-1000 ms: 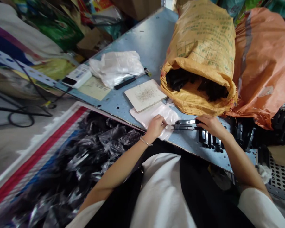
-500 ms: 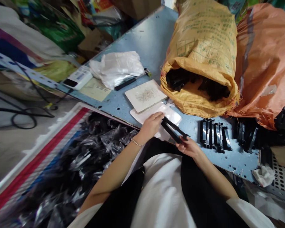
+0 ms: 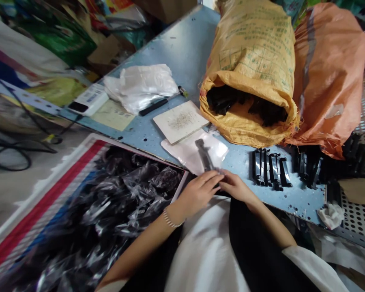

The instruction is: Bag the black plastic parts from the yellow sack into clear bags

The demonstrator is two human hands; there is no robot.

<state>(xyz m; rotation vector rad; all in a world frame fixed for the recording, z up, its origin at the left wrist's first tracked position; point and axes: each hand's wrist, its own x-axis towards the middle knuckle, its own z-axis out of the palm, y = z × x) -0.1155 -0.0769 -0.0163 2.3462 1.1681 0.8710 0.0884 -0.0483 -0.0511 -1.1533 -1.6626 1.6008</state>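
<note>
My left hand (image 3: 197, 192) and my right hand (image 3: 235, 185) meet close to my body, both closed around the lower end of a slim black plastic part (image 3: 204, 154). The part points up and away from me, smeared by motion. Its lower end is hidden by my fingers, so I cannot tell whether it is one piece or two. Beneath its far end lies a pale plastic bag (image 3: 179, 156) on the blue table (image 3: 134, 140). Several similar black parts (image 3: 273, 168) lie side by side to the right of my right hand.
A yellow woven sack (image 3: 255, 56) with black pieces inside opens toward me, beside an orange sack (image 3: 328, 77). White plastic bags (image 3: 146, 87), a white card (image 3: 181, 121) and a white device (image 3: 89, 99) sit at left. Below is a crate (image 3: 63, 190) of bagged black items.
My hands have come together nearer my body. The black part, earlier held at both ends as two angled strips, now stands out from between my hands.
</note>
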